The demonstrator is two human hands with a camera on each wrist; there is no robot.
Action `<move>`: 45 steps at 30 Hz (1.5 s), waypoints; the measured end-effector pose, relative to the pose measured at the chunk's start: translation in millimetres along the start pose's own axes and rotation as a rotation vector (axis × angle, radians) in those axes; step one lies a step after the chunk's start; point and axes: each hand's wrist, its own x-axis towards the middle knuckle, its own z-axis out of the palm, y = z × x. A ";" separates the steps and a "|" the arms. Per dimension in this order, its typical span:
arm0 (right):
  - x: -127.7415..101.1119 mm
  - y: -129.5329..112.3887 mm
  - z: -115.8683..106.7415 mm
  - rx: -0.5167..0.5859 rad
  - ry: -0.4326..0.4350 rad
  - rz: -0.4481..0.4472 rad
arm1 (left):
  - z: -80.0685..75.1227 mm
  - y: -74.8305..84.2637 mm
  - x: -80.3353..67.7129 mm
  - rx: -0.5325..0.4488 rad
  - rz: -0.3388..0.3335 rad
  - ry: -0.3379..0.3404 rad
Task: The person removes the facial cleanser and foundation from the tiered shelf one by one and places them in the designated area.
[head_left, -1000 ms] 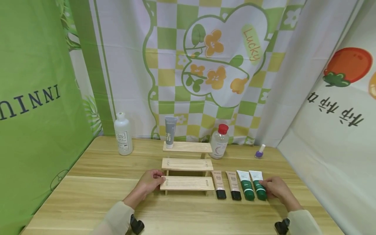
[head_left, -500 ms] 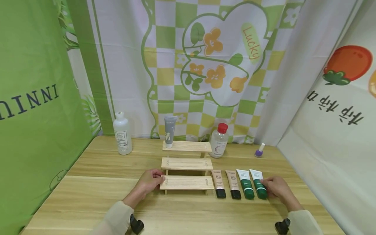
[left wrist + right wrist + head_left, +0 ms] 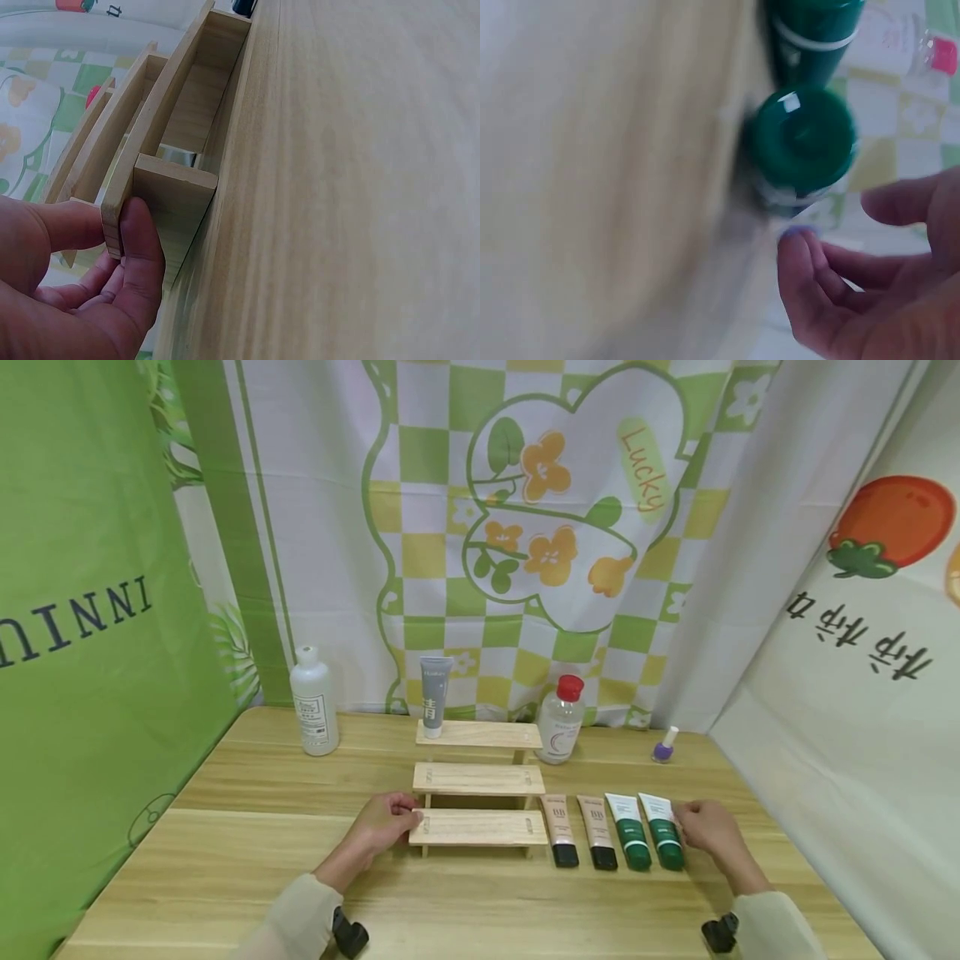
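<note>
Beside the right hand, loosely curled and gripping nothing, lies the green tube, long axis front-to-back; left hand pinches the wooden shelf.

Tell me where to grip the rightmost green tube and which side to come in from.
Grip the rightmost green tube across its lower body, just above the round dark green cap, probably from its open right side, where the right hand sits. It lies flat on the table, cap toward the person, with the second green tube close on its left, leaving little room for fingers there.
</note>
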 end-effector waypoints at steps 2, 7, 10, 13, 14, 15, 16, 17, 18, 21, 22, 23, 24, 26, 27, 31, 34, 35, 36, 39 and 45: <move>1.0 -11.7 -1.9 -0.073 0.103 -0.071 | 0.4 0.4 -0.1 0.005 0.003 -0.002; -0.8 -59.4 10.0 -0.005 0.351 -0.238 | 3.5 0.3 -1.2 0.004 0.011 -0.016; -2.5 -95.2 25.6 0.102 0.411 -0.360 | 5.1 0.3 -1.7 -0.006 0.008 -0.035; -2.9 -137.8 41.0 0.229 0.365 -0.479 | 3.8 0.5 -1.6 -0.006 0.005 -0.024; -2.4 -152.5 46.4 0.273 0.337 -0.519 | 2.8 0.8 -1.4 -0.006 0.005 -0.017; -1.8 -166.1 52.2 0.301 0.304 -0.553 | 1.7 0.9 -1.2 -0.006 0.005 -0.010; -1.2 -179.5 57.8 0.335 0.267 -0.581 | 0.4 1.2 -1.4 -0.004 0.006 -0.003; -1.0 -191.9 63.1 0.357 0.231 -0.601 | -0.5 1.3 -1.1 -0.002 0.007 0.002; -0.4 -203.0 68.5 0.382 0.195 -0.618 | -1.1 1.4 -0.9 -0.001 0.007 0.003; -0.3 -229.6 81.4 0.413 0.110 -0.628 | -1.2 1.5 -0.4 -0.005 0.007 -0.005; -0.4 -237.3 84.6 0.425 0.084 -0.618 | -0.8 1.5 -0.4 -0.007 0.006 -0.007; -0.4 -243.9 87.6 0.432 0.063 -0.608 | -0.2 1.5 0.0 -0.010 0.004 -0.009; 0.1 -250.1 90.3 0.440 0.042 -0.596 | 0.3 1.5 0.1 -0.012 0.005 -0.009; 1.3 -260.6 95.3 0.437 0.010 -0.581 | 0.9 1.8 -0.2 -0.020 0.004 -0.008; 2.0 -265.2 97.6 0.438 -0.004 -0.573 | 1.0 1.8 -0.3 -0.020 0.003 -0.006; 4.2 -279.6 105.3 0.431 -0.045 -0.573 | 0.5 1.2 -1.4 -0.012 0.001 -0.005; 4.8 -286.3 109.5 0.422 -0.047 -0.578 | 0.5 0.3 -1.3 -0.008 0.011 -0.011; 5.4 -288.0 111.0 0.417 -0.042 -0.585 | 0.4 0.1 -1.2 -0.007 0.015 -0.012; 5.9 -289.1 112.6 0.413 -0.036 -0.589 | 0.5 0.0 -1.0 -0.005 0.018 -0.012; 8.6 -292.0 118.9 0.407 -0.032 -0.599 | 0.9 -0.3 -0.5 -0.002 0.016 -0.008; 12.0 -299.5 128.3 0.397 -0.083 -0.571 | 0.6 -1.5 -0.4 -0.021 0.017 -0.023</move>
